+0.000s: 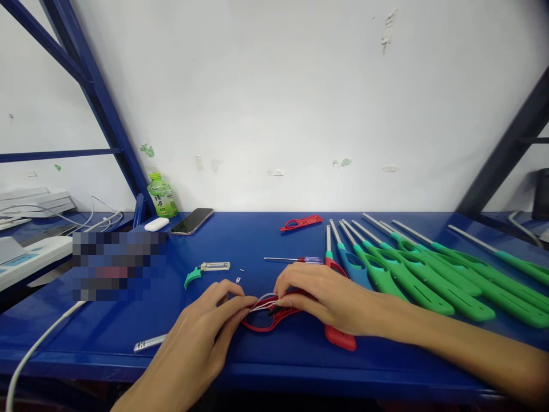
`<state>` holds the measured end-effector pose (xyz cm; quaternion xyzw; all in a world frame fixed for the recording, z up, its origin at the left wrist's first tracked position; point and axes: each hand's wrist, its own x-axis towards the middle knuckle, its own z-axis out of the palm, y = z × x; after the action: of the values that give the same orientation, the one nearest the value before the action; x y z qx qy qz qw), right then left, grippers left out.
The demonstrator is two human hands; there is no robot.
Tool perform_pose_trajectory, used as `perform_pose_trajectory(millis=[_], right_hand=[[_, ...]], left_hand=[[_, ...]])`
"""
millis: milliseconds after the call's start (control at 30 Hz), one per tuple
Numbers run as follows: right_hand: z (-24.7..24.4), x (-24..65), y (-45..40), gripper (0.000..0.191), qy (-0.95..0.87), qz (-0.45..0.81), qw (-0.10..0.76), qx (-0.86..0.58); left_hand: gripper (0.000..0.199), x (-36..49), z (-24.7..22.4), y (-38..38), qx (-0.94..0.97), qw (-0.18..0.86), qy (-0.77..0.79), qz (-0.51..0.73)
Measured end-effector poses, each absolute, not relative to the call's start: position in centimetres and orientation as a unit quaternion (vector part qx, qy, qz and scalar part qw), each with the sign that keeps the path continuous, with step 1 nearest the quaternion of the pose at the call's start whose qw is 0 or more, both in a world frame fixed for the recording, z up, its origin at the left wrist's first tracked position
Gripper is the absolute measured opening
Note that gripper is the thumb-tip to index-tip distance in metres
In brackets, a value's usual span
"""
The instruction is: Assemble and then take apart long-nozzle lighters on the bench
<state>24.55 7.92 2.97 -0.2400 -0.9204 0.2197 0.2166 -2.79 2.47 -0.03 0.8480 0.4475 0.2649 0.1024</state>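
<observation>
A red lighter casing half [260, 329] with an open trigger loop lies at the front of the blue table. White wires [263, 306] run along it, beside a small black part [273, 311]. My left hand [214, 320] pinches the casing's left end. At its other end my right hand [323, 297] covers the casing, thumb and index finger closed on the wires; the exact grip is partly hidden. Behind the hands are a green trigger [193, 277], a clear plastic piece [215, 266] and a tiny metal bit [238, 280].
Several green stick lighters [424, 286], a blue one [357, 268] and a red one [340, 337] lie to the right. Farther back are a screwdriver [295, 260], red casing piece [301, 222], phone [192, 221] and bottle [162, 195]. A white cable [47, 332] crosses the left side.
</observation>
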Motion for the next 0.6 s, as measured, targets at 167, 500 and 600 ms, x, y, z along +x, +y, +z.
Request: perform_pose_trajectory(millis=[167, 500, 600], right_hand=[[2.94, 24.57, 7.81, 0.02, -0.922, 0.212, 0.219, -0.239], [2.98, 24.52, 7.54, 0.019, -0.926, 0.189, 0.245, -0.215], [2.92, 24.58, 7.46, 0.018, -0.927, 0.183, 0.249, -0.213]], left_hand=[[0.034, -2.89, -0.23, 2.54, 0.852, 0.098, 0.437, 0.273], [0.035, -2.87, -0.23, 2.44, 0.853, 0.077, 0.428, 0.288], [0.035, -2.85, -0.29, 2.51, 0.854, 0.073, 0.425, 0.292]])
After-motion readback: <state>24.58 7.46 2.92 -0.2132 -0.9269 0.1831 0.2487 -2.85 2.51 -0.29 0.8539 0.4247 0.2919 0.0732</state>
